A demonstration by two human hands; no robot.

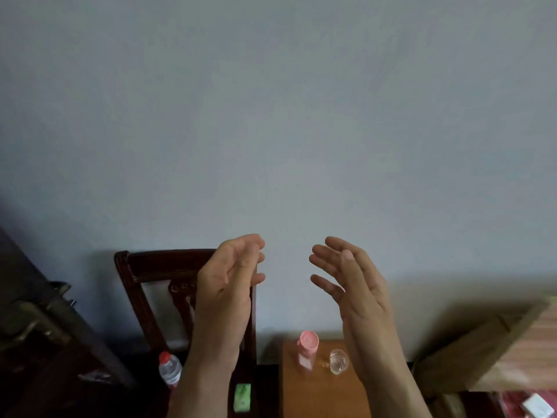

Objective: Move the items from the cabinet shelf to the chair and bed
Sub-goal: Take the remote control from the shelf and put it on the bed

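Nearest the camera, two bare forearms rise from the bottom edge. The left hand (229, 285) and right hand (349, 282) are raised in front of the wall (271, 116), palms turned toward each other, fingers loosely spread, a clear gap between them and nothing held in either.

Below them, on the chair (141, 276) seat, a water bottle (169, 369) with a red cap stands, and a small green box (242, 398) lies just right of the left forearm. Beside the chair, the cabinet (319, 393) top carries a pink bottle (307, 348) and a clear glass (338, 361), close together, with a small orange speck between them (too small to identify). At the far right, a light wooden board (512, 345) slants in; the bed is not clearly in view.

I judge the hands to be between carries: some items already sit on the chair, while the pink bottle and glass remain. The next move calls for lowering a hand to one of those and closing around it gently, since both look easy to tip.
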